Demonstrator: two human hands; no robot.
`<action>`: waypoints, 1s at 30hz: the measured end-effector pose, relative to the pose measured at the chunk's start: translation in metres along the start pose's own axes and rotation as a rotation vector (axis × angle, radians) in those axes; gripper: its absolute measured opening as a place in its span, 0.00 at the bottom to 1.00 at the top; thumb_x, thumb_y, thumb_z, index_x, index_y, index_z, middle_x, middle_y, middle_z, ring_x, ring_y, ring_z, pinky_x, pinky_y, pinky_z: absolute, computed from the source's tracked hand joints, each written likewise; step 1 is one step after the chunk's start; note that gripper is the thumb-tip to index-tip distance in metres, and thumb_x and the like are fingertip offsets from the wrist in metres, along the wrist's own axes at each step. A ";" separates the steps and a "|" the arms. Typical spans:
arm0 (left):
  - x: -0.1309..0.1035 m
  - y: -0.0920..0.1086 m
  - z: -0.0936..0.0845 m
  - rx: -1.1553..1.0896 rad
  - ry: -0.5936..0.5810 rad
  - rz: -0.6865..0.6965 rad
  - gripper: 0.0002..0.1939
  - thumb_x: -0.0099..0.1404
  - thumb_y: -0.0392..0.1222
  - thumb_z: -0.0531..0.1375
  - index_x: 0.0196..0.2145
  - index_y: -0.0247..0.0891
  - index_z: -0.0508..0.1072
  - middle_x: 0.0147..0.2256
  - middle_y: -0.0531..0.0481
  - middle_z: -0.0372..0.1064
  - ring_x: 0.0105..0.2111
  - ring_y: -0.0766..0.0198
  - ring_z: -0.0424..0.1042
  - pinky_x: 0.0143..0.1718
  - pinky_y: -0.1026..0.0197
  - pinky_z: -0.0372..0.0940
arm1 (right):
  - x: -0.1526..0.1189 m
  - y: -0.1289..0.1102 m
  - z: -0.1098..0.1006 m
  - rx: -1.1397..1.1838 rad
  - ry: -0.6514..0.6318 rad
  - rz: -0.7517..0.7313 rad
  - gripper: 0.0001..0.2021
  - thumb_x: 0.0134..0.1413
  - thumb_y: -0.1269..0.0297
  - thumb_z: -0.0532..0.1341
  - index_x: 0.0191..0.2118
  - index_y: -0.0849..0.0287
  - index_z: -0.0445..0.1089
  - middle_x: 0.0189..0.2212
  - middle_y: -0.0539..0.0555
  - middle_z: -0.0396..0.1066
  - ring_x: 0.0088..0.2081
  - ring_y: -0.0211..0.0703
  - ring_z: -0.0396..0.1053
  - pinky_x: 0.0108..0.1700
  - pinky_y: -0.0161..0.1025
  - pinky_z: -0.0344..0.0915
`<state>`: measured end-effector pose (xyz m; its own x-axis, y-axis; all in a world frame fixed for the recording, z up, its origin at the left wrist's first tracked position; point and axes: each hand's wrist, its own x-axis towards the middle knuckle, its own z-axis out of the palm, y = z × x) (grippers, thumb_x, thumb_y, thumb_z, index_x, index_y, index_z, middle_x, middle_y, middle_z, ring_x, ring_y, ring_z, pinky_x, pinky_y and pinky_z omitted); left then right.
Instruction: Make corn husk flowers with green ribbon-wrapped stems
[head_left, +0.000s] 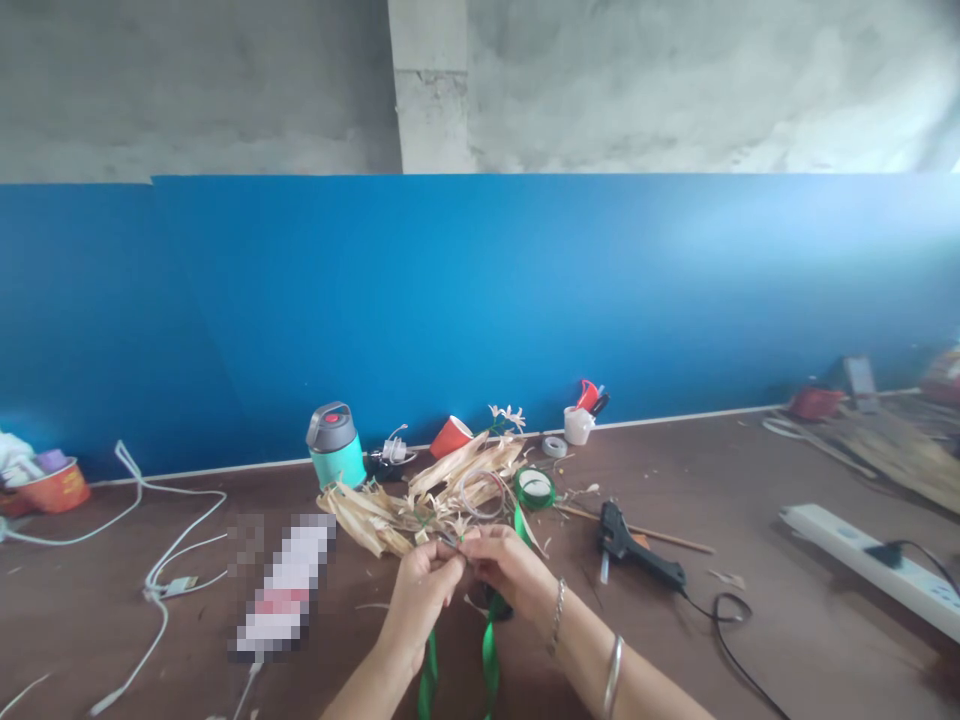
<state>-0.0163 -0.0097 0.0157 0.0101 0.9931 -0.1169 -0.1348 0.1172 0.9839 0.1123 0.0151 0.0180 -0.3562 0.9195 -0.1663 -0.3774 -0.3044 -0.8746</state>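
1. Green ribbon [490, 650] shows nearest at six o'clock, two lengths of it, one below each hand.
2. At the clock's centre, left hand [431, 580] and right hand [510, 560] meet, each grip pinched closed on one thin piece [452, 541], too small and blurred to name.
3. Dry husks [364, 515] crowd eleven to twelve o'clock just beyond the fingertips, standing in the way forward; pale flowers [508, 415] rise at the heap's far side.
4. One ribbon roll [535, 487] sits at one o'clock, beside the husks.
5. One glue gun [619, 535] lies at three, overlapping one stick [675, 540]; one power strip [885, 575] lies farther out.
6. One pixelated slab [285, 590] lies at nine, one turquoise flask [337, 465] stands toward eleven, one red cup [451, 437] leans at twelve, one white cup [577, 427] stands at one.
7. Blue panel [525, 300] bounds the far edge; open table [742, 500] spreads between stick and power strip, with a narrower gap between slab and left hand.
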 end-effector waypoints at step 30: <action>-0.011 0.011 -0.002 -0.304 -0.307 -0.102 0.15 0.47 0.47 0.65 0.18 0.35 0.65 0.11 0.62 0.49 0.13 0.78 0.39 0.16 0.67 0.33 | -0.004 -0.001 -0.005 0.192 -0.235 0.049 0.13 0.35 0.62 0.72 0.24 0.64 0.71 0.18 0.46 0.65 0.22 0.31 0.59 0.28 0.33 0.52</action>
<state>-0.0194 -0.0194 0.0272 0.3264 0.9376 -0.1201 -0.4027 0.2529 0.8797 0.1185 0.0126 0.0171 -0.5576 0.8266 -0.0762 -0.5019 -0.4088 -0.7622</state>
